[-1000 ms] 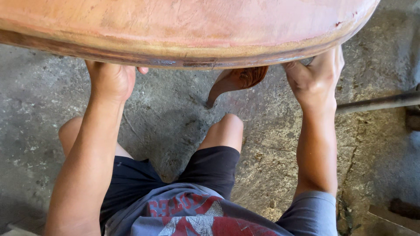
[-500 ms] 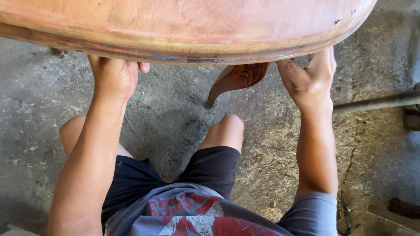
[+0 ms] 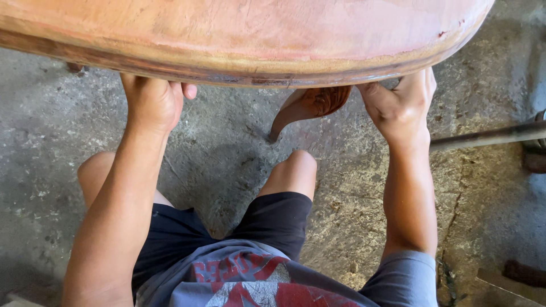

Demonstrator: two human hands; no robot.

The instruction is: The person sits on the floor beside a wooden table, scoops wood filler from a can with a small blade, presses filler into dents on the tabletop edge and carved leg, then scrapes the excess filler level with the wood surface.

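Above cracked concrete floor (image 3: 227, 142), both hands, left hand (image 3: 151, 102) and right hand (image 3: 401, 105), apparently grip the wooden tabletop (image 3: 244, 34) edge.

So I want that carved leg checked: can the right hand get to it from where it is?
Probably yes. The right hand grips the tabletop rim just beside the carved leg, with only open floor between them.

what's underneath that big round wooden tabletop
Under the tabletop, a curved carved leg shows above the concrete floor. The left hand and right hand grip its edge from below. Their fingertips and the leg's joint are covered.
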